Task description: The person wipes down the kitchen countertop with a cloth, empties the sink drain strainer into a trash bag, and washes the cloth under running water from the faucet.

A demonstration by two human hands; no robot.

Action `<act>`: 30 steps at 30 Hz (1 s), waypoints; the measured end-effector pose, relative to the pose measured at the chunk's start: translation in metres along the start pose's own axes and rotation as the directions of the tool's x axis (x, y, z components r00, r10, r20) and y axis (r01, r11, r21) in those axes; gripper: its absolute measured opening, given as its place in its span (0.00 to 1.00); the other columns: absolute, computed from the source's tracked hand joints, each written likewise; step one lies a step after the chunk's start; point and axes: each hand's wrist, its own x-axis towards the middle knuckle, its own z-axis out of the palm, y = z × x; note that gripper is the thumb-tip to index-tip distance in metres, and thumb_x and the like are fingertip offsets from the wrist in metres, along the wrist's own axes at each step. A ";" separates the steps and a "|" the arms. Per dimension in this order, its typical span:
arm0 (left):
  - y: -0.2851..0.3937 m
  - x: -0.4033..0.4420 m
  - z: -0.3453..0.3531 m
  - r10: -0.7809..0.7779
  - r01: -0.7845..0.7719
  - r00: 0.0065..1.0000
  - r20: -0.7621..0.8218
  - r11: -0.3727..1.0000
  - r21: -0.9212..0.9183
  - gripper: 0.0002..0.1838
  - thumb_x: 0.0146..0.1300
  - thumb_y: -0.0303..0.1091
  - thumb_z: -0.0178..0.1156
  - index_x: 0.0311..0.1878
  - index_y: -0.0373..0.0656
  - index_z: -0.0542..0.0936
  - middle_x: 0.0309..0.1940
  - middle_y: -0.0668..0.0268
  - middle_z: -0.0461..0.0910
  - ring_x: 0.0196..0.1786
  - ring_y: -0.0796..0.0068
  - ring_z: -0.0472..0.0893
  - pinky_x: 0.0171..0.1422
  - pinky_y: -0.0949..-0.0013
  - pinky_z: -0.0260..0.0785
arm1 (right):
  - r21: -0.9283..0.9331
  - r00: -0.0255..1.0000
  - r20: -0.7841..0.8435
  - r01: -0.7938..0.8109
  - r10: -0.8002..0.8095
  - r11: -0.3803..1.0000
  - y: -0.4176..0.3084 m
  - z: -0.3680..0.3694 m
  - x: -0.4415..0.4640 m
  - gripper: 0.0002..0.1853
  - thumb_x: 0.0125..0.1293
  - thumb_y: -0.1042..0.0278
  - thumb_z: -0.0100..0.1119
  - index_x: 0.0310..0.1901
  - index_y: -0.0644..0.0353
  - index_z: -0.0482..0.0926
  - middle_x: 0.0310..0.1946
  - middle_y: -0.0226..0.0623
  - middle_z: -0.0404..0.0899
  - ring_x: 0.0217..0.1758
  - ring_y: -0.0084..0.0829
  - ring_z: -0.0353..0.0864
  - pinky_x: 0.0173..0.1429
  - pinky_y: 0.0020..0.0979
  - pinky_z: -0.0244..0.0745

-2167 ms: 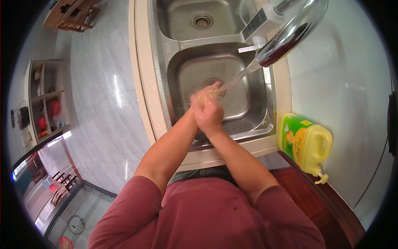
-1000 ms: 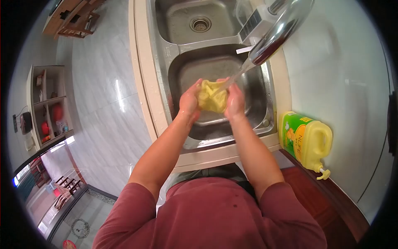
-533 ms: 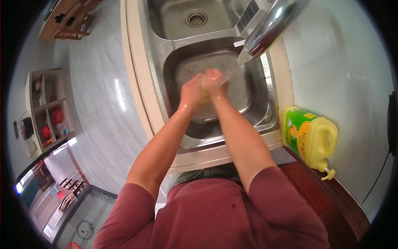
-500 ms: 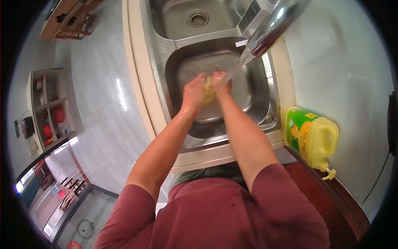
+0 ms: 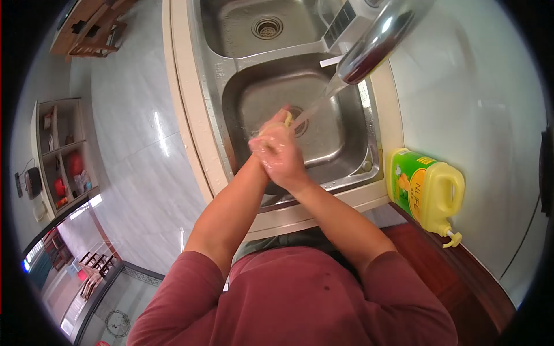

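Over the near basin of a steel sink [image 5: 340,135], my two wet hands are pressed together around a yellow cloth [image 5: 288,119]. Only a small part of the cloth shows, between the fingers. My right hand [image 5: 283,155] lies on top with its fingers curled round. Beneath it is my left hand [image 5: 274,122], mostly covered, its fingertips showing beside the cloth. Water runs from the chrome faucet [image 5: 369,57] down to the hands and the cloth.
A second basin [image 5: 236,29] with a drain adjoins at the top. A yellow-green jug [image 5: 430,190] with a pump stands right of the sink against the wall. Open shelves [image 5: 69,124] and wooden furniture are at the left.
The hands, earlier side by side with the cloth between them, are now stacked, right over left. They have come lower and nearer the sink's front edge, and the cloth is mostly hidden.
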 end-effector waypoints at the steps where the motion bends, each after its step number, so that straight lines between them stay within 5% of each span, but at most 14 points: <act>1: -0.004 -0.004 0.002 0.076 -0.074 0.997 -0.012 0.990 0.117 0.17 0.78 0.37 0.53 0.63 0.41 0.76 0.44 0.61 0.82 0.45 0.67 0.84 0.46 0.63 0.77 | -0.127 1.000 0.005 -0.005 0.005 0.992 0.012 0.008 0.005 0.09 0.70 0.65 0.62 0.42 0.60 0.86 0.45 0.43 0.85 0.50 0.47 0.83 0.56 0.41 0.77; 3: -0.012 -0.011 0.008 0.226 -0.199 0.973 -0.036 0.913 0.356 0.15 0.78 0.37 0.54 0.60 0.39 0.78 0.41 0.62 0.82 0.42 0.67 0.83 0.42 0.63 0.76 | -0.350 0.997 0.005 -0.067 0.073 0.934 0.053 0.029 0.022 0.13 0.70 0.59 0.63 0.35 0.60 0.85 0.39 0.46 0.85 0.45 0.52 0.83 0.51 0.46 0.77; 5: 0.035 -0.034 0.063 -0.281 0.226 0.903 -0.326 0.954 -0.198 0.16 0.78 0.37 0.54 0.59 0.38 0.80 0.42 0.62 0.82 0.40 0.66 0.83 0.42 0.63 0.77 | -0.117 0.913 -0.151 -0.397 0.378 0.911 0.090 0.021 0.056 0.14 0.70 0.55 0.61 0.40 0.57 0.85 0.32 0.52 0.82 0.36 0.60 0.83 0.45 0.53 0.78; 8: 0.016 -0.018 0.020 -0.087 0.078 0.939 -0.331 0.996 -0.040 0.17 0.77 0.38 0.56 0.60 0.39 0.81 0.48 0.61 0.83 0.47 0.66 0.84 0.49 0.64 0.78 | -0.238 0.970 -0.084 -0.243 0.230 0.940 0.129 0.026 0.063 0.17 0.71 0.53 0.61 0.41 0.61 0.84 0.35 0.54 0.84 0.37 0.53 0.86 0.47 0.50 0.79; 11: 0.040 -0.041 0.029 -0.008 -0.023 0.926 -0.377 0.997 -0.076 0.20 0.78 0.38 0.55 0.68 0.41 0.78 0.57 0.60 0.81 0.54 0.66 0.82 0.56 0.64 0.77 | 0.308 0.644 -0.003 -0.727 0.765 0.613 0.168 0.013 0.045 0.20 0.75 0.52 0.59 0.44 0.64 0.84 0.38 0.48 0.86 0.41 0.39 0.87 0.48 0.43 0.80; 14: 0.057 -0.047 0.034 -0.021 -0.029 0.932 -0.362 0.991 -0.132 0.26 0.78 0.35 0.53 0.76 0.42 0.70 0.66 0.59 0.76 0.61 0.65 0.80 0.65 0.64 0.73 | 0.850 0.667 0.238 -0.495 0.706 0.181 0.086 -0.035 0.026 0.20 0.78 0.53 0.56 0.46 0.66 0.85 0.42 0.40 0.85 0.46 0.29 0.85 0.50 0.35 0.79; 17: 0.041 -0.032 0.034 -0.047 -0.006 0.952 -0.302 0.985 -0.171 0.28 0.78 0.36 0.53 0.78 0.45 0.67 0.60 0.61 0.78 0.57 0.67 0.80 0.62 0.64 0.75 | 0.820 0.828 0.093 -0.379 0.553 0.430 0.025 -0.038 0.000 0.18 0.81 0.55 0.54 0.48 0.62 0.86 0.45 0.36 0.85 0.47 0.26 0.84 0.51 0.32 0.79; 19: 0.029 -0.020 0.030 -0.089 0.049 0.970 -0.227 0.983 -0.178 0.28 0.79 0.38 0.52 0.79 0.44 0.66 0.59 0.62 0.79 0.57 0.68 0.80 0.63 0.64 0.74 | 0.572 0.943 0.027 -0.287 0.332 0.768 0.002 -0.026 -0.009 0.15 0.78 0.57 0.58 0.46 0.62 0.86 0.46 0.42 0.85 0.49 0.35 0.86 0.53 0.35 0.79; 22: 0.011 -0.008 0.016 -0.129 0.119 0.991 -0.039 0.973 -0.198 0.26 0.81 0.46 0.50 0.74 0.43 0.69 0.61 0.63 0.77 0.57 0.68 0.77 0.64 0.65 0.70 | 0.143 0.989 -0.077 -0.117 0.129 0.983 -0.002 0.012 -0.012 0.11 0.75 0.62 0.59 0.43 0.62 0.84 0.41 0.45 0.84 0.45 0.46 0.84 0.51 0.40 0.77; 23: 0.006 -0.008 0.012 -0.098 0.104 0.994 0.037 0.967 -0.233 0.25 0.80 0.51 0.50 0.69 0.45 0.74 0.56 0.64 0.79 0.54 0.69 0.78 0.59 0.66 0.71 | 0.073 0.986 -0.102 -0.123 0.130 0.990 0.007 0.014 -0.007 0.12 0.74 0.61 0.59 0.41 0.62 0.82 0.40 0.47 0.83 0.43 0.48 0.83 0.49 0.42 0.76; 25: -0.004 -0.013 0.003 -0.230 0.158 0.968 -0.104 0.875 -0.458 0.21 0.77 0.54 0.53 0.62 0.53 0.77 0.48 0.69 0.81 0.48 0.71 0.79 0.50 0.68 0.74 | -0.053 0.981 -0.139 -0.144 0.135 0.988 0.035 0.024 0.016 0.15 0.73 0.57 0.60 0.36 0.63 0.80 0.37 0.51 0.82 0.40 0.54 0.82 0.46 0.46 0.75; 26: -0.010 0.000 -0.013 -0.143 0.068 0.974 -0.175 0.925 -0.374 0.23 0.79 0.54 0.51 0.59 0.45 0.80 0.47 0.63 0.81 0.48 0.66 0.79 0.51 0.66 0.73 | -0.049 0.956 -0.127 -0.272 0.264 0.961 0.048 0.032 0.027 0.18 0.73 0.54 0.59 0.35 0.64 0.79 0.38 0.51 0.83 0.41 0.55 0.82 0.46 0.48 0.75; 29: 0.046 -0.028 0.033 -0.199 0.281 0.920 -0.338 0.935 0.215 0.21 0.78 0.51 0.55 0.58 0.43 0.81 0.46 0.64 0.82 0.47 0.69 0.79 0.48 0.65 0.73 | -0.056 0.875 -0.142 -0.474 0.463 0.879 0.100 0.036 0.065 0.24 0.74 0.46 0.55 0.38 0.65 0.79 0.36 0.55 0.83 0.42 0.57 0.83 0.47 0.49 0.76; 30: 0.032 -0.026 0.016 -0.145 0.180 0.957 -0.252 0.976 0.121 0.21 0.79 0.45 0.55 0.63 0.38 0.79 0.52 0.63 0.81 0.52 0.72 0.80 0.54 0.67 0.74 | -0.058 0.852 -0.155 -0.513 0.500 0.856 0.111 0.031 0.069 0.26 0.74 0.45 0.53 0.39 0.66 0.79 0.36 0.57 0.83 0.42 0.57 0.83 0.48 0.49 0.76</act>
